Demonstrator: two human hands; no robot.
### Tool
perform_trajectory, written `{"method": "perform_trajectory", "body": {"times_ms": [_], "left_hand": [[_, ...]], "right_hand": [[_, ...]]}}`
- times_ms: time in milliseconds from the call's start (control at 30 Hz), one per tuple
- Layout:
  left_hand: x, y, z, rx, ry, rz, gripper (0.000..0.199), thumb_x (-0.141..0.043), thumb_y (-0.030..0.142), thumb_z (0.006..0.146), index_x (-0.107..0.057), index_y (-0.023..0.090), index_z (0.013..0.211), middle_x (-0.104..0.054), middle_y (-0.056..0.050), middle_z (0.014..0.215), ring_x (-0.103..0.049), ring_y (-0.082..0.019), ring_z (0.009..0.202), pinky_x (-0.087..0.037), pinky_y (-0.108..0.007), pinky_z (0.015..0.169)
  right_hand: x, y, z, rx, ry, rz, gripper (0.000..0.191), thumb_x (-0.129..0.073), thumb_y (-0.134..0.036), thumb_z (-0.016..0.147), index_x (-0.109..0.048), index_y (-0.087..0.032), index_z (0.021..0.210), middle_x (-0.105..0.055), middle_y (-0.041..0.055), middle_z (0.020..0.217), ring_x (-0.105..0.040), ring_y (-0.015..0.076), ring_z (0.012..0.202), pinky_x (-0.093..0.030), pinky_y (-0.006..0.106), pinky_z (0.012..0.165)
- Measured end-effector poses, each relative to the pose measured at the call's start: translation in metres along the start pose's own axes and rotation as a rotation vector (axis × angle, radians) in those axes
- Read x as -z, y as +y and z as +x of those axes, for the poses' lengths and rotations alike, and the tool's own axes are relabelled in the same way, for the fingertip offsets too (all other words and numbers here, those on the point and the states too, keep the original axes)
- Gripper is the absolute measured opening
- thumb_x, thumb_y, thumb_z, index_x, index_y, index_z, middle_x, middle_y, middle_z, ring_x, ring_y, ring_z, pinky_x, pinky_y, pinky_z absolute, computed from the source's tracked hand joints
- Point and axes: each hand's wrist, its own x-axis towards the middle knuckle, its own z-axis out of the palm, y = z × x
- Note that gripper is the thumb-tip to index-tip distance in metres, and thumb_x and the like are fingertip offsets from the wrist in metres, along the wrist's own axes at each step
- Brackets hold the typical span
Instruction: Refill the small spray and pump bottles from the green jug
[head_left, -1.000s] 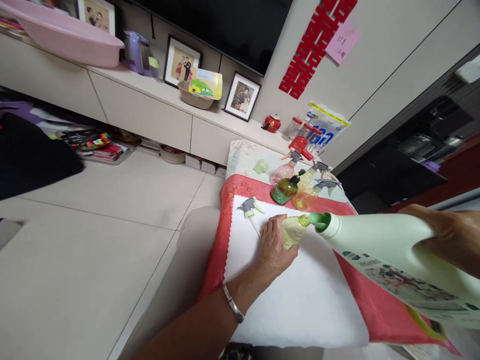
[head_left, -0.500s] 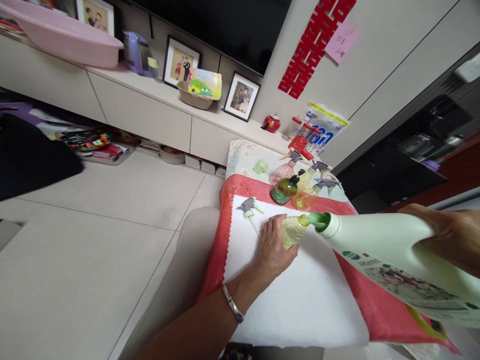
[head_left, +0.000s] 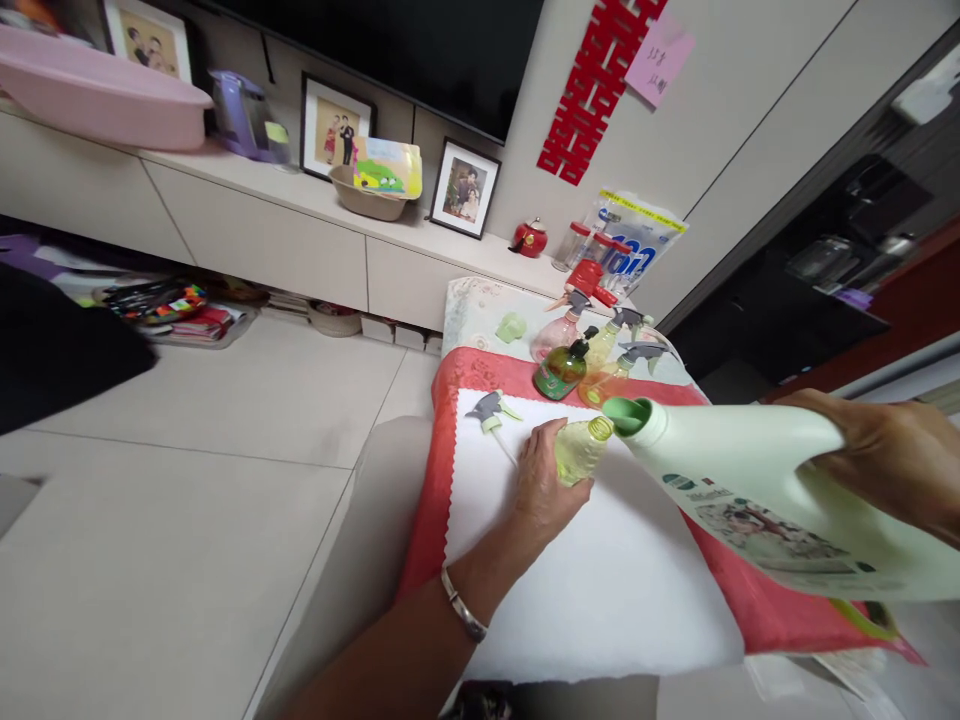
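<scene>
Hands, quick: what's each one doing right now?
Left hand: closed around the yellow bottle.
Right hand: closed on the large pale green jug, held tilted.

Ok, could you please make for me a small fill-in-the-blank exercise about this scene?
The left hand holds the small yellow ____.
The right hand holds the large jug, whose colour is pale ____.
The spray head lies on the ____ cloth.
On the wrist of the left hand there is a silver ____.

Missing words: bottle; green; white; bracelet.
</scene>
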Motion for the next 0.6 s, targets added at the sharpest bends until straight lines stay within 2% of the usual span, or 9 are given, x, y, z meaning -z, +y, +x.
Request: {"method": "perform_trajectory", "body": {"times_ms": [33,167,233,333,433,600], "left_hand": [[0.0,0.0,0.0,0.007,0.002,-0.015,0.077,-0.072,0.008,0.062,-0.043,0.02,0.132,-0.058,-0.013,0.129,-0.053,-0.032,0.125,-0.043,-0.05,0.109],[-0.001,-0.001,0.0,0.023,0.02,-0.078,0.079,-0.072,0.007,0.061,-0.042,0.022,0.133,-0.057,-0.013,0.132,-0.053,-0.032,0.126,-0.042,-0.052,0.11],[0.0,-0.001,0.001,0.022,0.018,-0.088,0.078,-0.071,0.008,0.06,-0.044,0.021,0.132,-0.057,-0.013,0.13,-0.054,-0.032,0.125,-0.042,-0.051,0.109],[0.002,0.002,0.003,0.046,0.008,-0.118,0.074,-0.071,0.01,0.06,-0.046,0.019,0.129,-0.059,-0.013,0.127,-0.056,-0.031,0.122,-0.043,-0.05,0.108],[0.006,0.007,0.006,0.131,-0.007,-0.178,0.072,-0.072,0.014,0.062,-0.047,0.017,0.129,-0.06,-0.014,0.126,-0.057,-0.031,0.119,-0.045,-0.05,0.105],[0.01,0.006,0.008,0.236,-0.057,-0.311,0.074,-0.077,0.023,0.065,-0.047,0.02,0.132,-0.06,-0.013,0.129,-0.057,-0.031,0.12,-0.044,-0.05,0.106]], "right_hand": [[-0.002,0.002,0.0,-0.034,-0.004,0.023,0.046,-0.063,-0.023,0.046,-0.072,-0.033,0.09,-0.063,-0.0005,0.065,-0.062,0.0191,0.058,-0.04,0.026,0.051],[-0.007,0.009,0.0,-0.116,0.168,0.189,0.044,-0.064,-0.012,0.05,-0.072,-0.028,0.09,-0.066,-0.0017,0.071,-0.063,0.0166,0.061,-0.045,0.026,0.058],[-0.009,0.009,-0.003,-0.194,0.236,0.242,0.041,-0.061,-0.006,0.05,-0.072,-0.025,0.085,-0.066,-0.0017,0.072,-0.061,0.0157,0.058,-0.043,0.025,0.054],[-0.017,0.01,-0.008,-0.286,0.331,0.418,0.035,-0.058,-0.007,0.054,-0.072,-0.022,0.083,-0.064,-0.0001,0.068,-0.056,0.0151,0.05,-0.036,0.023,0.044],[-0.032,0.015,-0.008,-0.302,0.438,0.629,0.021,-0.06,-0.011,0.057,-0.07,-0.015,0.075,-0.057,0.0017,0.058,-0.049,0.0123,0.044,-0.031,0.019,0.039],[-0.073,0.02,0.002,-0.276,0.606,0.775,0.012,-0.057,-0.01,0.062,-0.064,-0.012,0.071,-0.05,-0.0014,0.053,-0.044,0.0087,0.045,-0.03,0.016,0.039]]}}
